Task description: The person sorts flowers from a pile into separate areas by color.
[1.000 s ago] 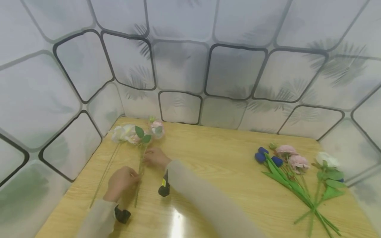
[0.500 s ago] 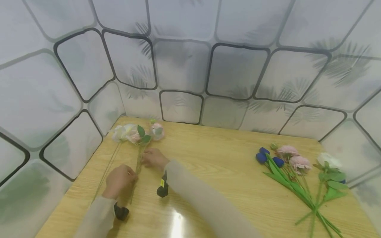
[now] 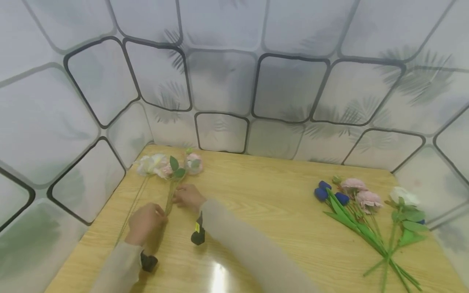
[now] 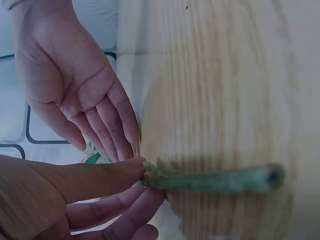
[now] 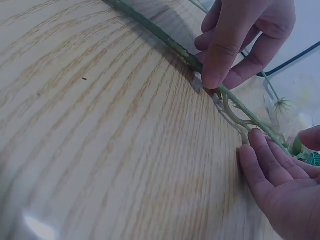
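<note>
My left hand (image 3: 146, 223) pinches the green stem (image 4: 225, 181) of an artificial flower between thumb and fingers, and the stem's cut end sticks out past them in the left wrist view. Farther up the same stem, my right hand (image 3: 189, 197) has its fingers nearly straight, their tips right at the stem and a thin side shoot (image 5: 232, 112). At the stem's top are green leaves (image 3: 178, 173), close by a pale pink flower (image 3: 193, 164). Left of it lies a white flower (image 3: 147, 165) with a long thin stem (image 3: 132, 207), partly hidden by my left forearm.
On the right of the wooden table (image 3: 256, 195) lies a loose group of artificial flowers: blue tulips (image 3: 321, 193), pink flowers (image 3: 368, 200) and a white rose (image 3: 404, 197), their stems crossing. Patterned walls (image 3: 220, 81) stand along the back and sides.
Both hands have shifted slightly left, and the pinched stem has swung a little left with them. The flowers on the right lie as before.
</note>
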The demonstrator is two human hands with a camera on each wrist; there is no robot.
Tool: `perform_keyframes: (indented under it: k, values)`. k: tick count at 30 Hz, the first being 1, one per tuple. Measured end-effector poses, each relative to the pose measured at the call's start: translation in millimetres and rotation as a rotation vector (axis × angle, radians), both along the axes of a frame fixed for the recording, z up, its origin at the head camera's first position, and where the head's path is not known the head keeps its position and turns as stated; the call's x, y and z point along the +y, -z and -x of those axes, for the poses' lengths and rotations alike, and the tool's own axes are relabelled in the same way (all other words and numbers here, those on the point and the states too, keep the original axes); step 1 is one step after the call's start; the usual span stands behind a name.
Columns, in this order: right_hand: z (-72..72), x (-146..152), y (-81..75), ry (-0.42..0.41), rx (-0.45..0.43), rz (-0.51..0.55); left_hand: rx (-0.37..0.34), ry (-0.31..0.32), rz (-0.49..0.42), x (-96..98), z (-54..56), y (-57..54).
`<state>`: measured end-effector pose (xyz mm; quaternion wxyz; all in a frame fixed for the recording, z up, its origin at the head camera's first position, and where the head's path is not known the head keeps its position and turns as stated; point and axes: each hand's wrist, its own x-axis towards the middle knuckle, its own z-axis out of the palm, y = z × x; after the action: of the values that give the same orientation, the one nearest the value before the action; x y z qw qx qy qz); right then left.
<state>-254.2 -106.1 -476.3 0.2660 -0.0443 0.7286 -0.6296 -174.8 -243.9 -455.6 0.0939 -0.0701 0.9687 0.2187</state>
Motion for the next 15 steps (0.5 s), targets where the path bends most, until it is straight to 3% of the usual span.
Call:
perform_keyframes:
  k: [8, 11, 15]
  values:
    - [-0.5, -8, 0.5, 0.103, 0.009, -0.063, -0.039, -0.003, 0.012, 2.1, 0.8, 1.0]
    - [2.3, -13, 4.1, 0.177, 0.038, -0.119, -0.032, 0.008, 0.005, 4.0, 0.8, 0.5]
    - [4.3, -18, 6.3, 0.211, 0.105, -0.211, -0.012, 0.007, 0.001, 5.0, -0.3, 1.2]
